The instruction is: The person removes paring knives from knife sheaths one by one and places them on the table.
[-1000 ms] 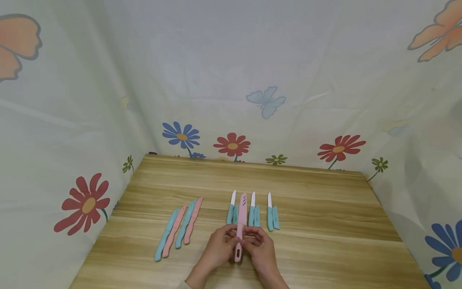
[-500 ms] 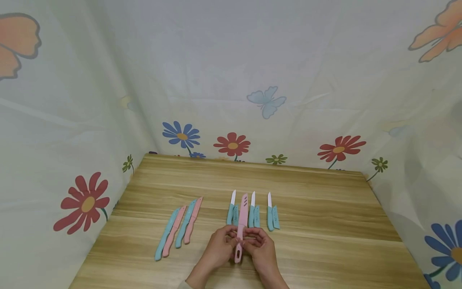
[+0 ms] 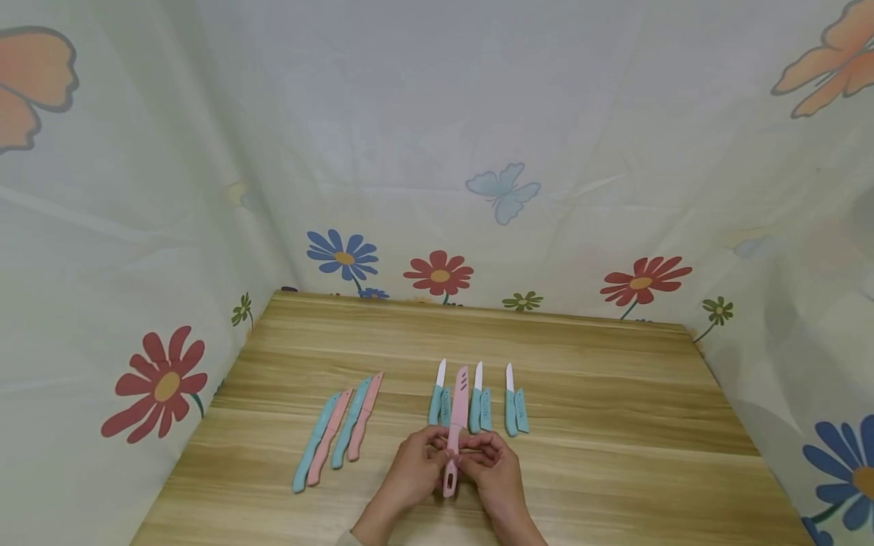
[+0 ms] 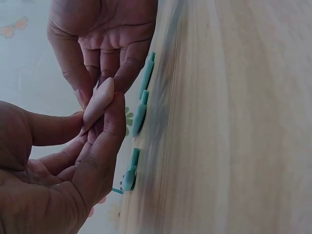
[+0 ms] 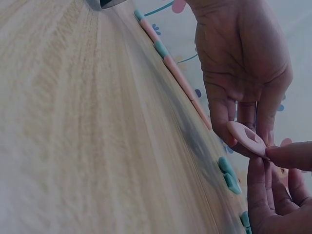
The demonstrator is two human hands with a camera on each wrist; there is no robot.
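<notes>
A pink sheathed knife [image 3: 460,402] points away from the person, lifted off the table, its slotted sheath over the blade and a hole at the handle's end. My left hand [image 3: 415,464] pinches its handle from the left between thumb and fingers. From the other side my right hand [image 3: 493,469] pinches the same handle. In the left wrist view the handle [image 4: 99,105] sits between both hands' fingertips. The right wrist view shows the handle's end [image 5: 246,139] with its hole. Beyond the hands lie teal paring knives with bare white blades [image 3: 509,402], each beside its teal sheath [image 3: 522,411].
Left of the hands, teal sheathed knives [image 3: 316,444] and pink sheathed knives [image 3: 366,417] lie side by side in slanted pairs. Everything rests on a wood-grain table [image 3: 614,425]. A flower-printed cloth [image 3: 560,227] surrounds its back and sides.
</notes>
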